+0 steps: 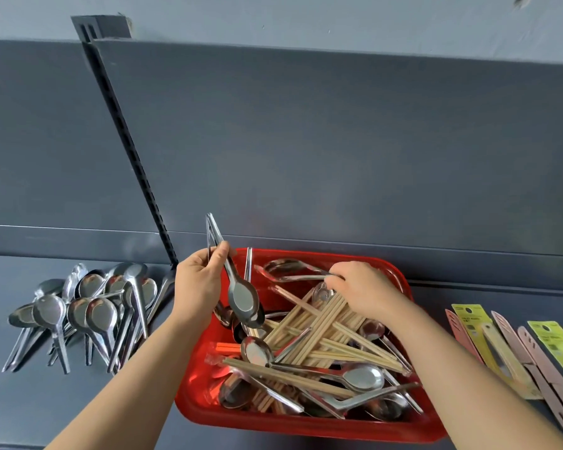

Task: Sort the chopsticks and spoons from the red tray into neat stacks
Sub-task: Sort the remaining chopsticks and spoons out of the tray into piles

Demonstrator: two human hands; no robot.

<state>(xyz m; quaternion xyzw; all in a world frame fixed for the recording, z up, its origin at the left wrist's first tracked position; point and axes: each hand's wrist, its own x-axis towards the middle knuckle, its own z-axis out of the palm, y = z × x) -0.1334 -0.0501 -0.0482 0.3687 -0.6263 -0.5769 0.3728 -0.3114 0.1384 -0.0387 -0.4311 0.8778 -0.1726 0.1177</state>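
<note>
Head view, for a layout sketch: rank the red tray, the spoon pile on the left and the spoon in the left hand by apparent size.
1. red tray
2. spoon pile
3. held spoon, gripped by the left hand; it is lifted nearer the camera, yet plainly smallest.

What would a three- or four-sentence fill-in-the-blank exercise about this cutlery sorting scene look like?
The pile of sorted spoons lies to the ____ of the tray.
The tray's colour is ____.
The left hand holds up a metal ____.
The wooden ____ still lie in the tray.
Missing words: left; red; spoon; chopsticks.
</note>
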